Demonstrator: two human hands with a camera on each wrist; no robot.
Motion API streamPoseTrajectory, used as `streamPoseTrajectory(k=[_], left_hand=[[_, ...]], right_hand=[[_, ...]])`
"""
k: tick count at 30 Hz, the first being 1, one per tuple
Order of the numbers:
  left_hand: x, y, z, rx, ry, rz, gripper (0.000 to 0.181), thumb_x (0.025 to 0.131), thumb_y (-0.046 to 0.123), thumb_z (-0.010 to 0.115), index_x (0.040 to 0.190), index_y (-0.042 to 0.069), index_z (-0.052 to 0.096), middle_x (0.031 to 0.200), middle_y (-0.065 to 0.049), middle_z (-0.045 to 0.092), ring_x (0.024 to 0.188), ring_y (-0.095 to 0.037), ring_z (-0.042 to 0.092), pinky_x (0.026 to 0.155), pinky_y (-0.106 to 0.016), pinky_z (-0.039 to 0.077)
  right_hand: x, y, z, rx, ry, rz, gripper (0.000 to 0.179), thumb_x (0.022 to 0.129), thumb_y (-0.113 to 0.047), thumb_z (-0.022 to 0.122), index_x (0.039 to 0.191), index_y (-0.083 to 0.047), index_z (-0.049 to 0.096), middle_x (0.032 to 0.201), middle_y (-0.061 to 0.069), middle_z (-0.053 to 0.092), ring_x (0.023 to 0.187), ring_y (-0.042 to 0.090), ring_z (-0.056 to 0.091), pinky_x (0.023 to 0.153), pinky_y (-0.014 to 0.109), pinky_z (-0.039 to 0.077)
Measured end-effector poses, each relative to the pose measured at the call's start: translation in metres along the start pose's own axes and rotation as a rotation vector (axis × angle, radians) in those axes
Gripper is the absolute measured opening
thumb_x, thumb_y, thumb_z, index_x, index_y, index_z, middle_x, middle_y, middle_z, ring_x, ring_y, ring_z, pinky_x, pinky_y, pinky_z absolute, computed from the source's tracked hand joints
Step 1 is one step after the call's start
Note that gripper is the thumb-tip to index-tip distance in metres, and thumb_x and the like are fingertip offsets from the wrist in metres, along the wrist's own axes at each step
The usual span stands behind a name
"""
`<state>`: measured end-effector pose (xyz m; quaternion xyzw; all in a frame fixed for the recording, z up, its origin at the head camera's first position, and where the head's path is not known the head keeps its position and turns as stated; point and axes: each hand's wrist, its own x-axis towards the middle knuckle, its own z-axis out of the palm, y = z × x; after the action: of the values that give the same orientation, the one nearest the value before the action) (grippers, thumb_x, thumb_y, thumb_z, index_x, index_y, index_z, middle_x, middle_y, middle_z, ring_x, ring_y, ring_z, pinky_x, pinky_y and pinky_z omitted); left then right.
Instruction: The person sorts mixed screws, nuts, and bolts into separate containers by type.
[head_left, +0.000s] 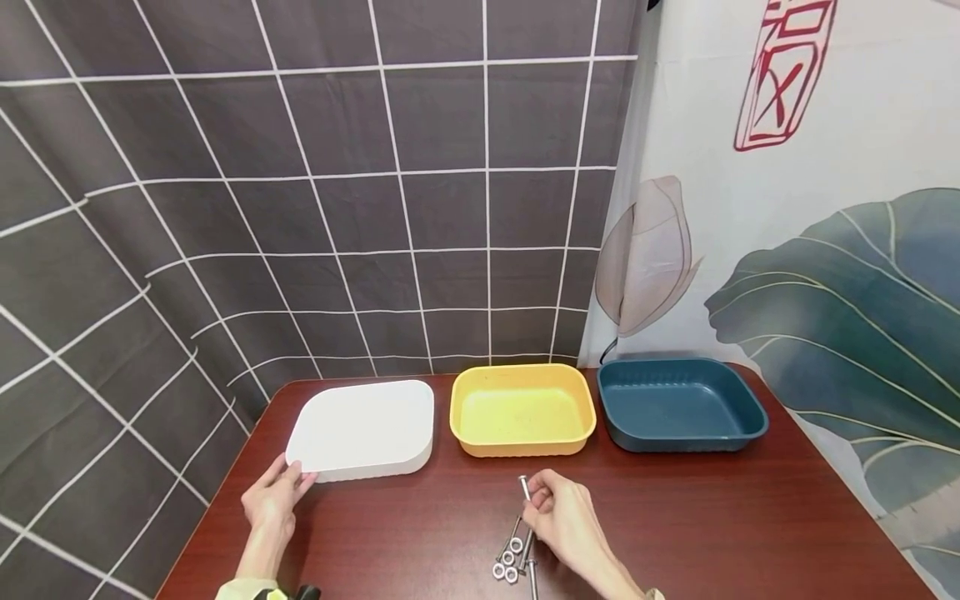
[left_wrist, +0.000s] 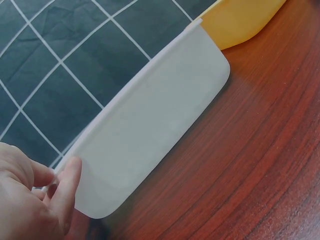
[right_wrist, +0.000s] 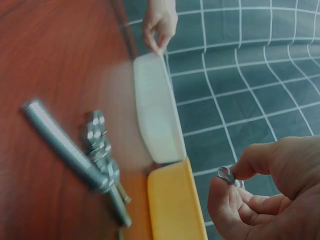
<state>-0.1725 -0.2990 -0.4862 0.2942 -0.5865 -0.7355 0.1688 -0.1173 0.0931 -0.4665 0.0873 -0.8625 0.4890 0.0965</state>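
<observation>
At the table's left, my left hand (head_left: pixel 272 502) pinches the near left corner of a white plastic tray (head_left: pixel 363 429); thumb and fingers meet at its rim in the left wrist view. My right hand (head_left: pixel 568 518) holds a metal bolt (head_left: pixel 523 486) between thumb and fingertips, raised over the table in front of the yellow tray (head_left: pixel 522 450). The bolt's round end (right_wrist: pixel 226 174) faces the right wrist camera. Below and left of this hand lie several hex nuts (head_left: pixel 507 560) bunched together, with loose bolts (head_left: pixel 533 581) beside them.
A dark blue tray (head_left: pixel 682 444) stands right of the yellow one, along the back of the reddish-brown table (head_left: pixel 405 533). Behind hangs a dark grid-patterned curtain (head_left: pixel 442 208), joined at the right by a white cloth with leaf prints (head_left: pixel 847 308).
</observation>
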Motion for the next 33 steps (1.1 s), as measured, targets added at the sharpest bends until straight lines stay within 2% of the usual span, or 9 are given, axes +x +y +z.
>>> streamPoseTrajectory(k=[6, 15, 27, 33], left_hand=[[-0.001, 0.002, 0.002, -0.009, 0.001, 0.005, 0.053, 0.097, -0.006, 0.055, 0.147, -0.009, 0.038, 0.078, 0.004, 0.057, 0.063, -0.004, 0.066, 0.074, -0.023, 0.063], [0.000, 0.001, 0.001, -0.011, -0.004, -0.002, 0.053, 0.098, -0.004, 0.056, 0.148, -0.008, 0.038, 0.078, 0.002, 0.057, 0.063, -0.004, 0.067, 0.074, -0.024, 0.063], [0.000, 0.001, -0.001, -0.010, -0.011, -0.009, 0.054, 0.098, -0.004, 0.056, 0.148, -0.007, 0.037, 0.086, 0.000, 0.055, 0.065, -0.003, 0.067, 0.077, -0.025, 0.063], [0.000, 0.000, -0.001, -0.014, -0.007, 0.002, 0.052, 0.099, -0.004, 0.055, 0.148, -0.008, 0.038, 0.082, 0.002, 0.057, 0.065, -0.005, 0.067, 0.076, -0.024, 0.063]], right_hand=[[0.023, -0.013, 0.009, 0.008, -0.006, -0.100, 0.018, 0.069, 0.006, 0.067, 0.082, -0.006, 0.064, 0.070, -0.002, 0.061, 0.061, 0.002, 0.056, 0.054, 0.018, 0.056], [0.054, -0.032, 0.029, 0.042, -0.023, -0.166, 0.013, 0.072, 0.004, 0.069, 0.080, -0.005, 0.064, 0.068, -0.006, 0.058, 0.058, 0.001, 0.055, 0.053, 0.017, 0.053], [0.083, -0.049, 0.058, 0.135, -0.101, -0.146, 0.010, 0.073, 0.005, 0.067, 0.081, -0.001, 0.064, 0.066, -0.004, 0.059, 0.056, 0.002, 0.055, 0.049, 0.016, 0.052], [0.100, -0.058, 0.077, 0.210, -0.151, -0.054, 0.010, 0.074, 0.006, 0.064, 0.083, 0.000, 0.063, 0.063, -0.002, 0.060, 0.043, 0.008, 0.056, 0.042, 0.015, 0.045]])
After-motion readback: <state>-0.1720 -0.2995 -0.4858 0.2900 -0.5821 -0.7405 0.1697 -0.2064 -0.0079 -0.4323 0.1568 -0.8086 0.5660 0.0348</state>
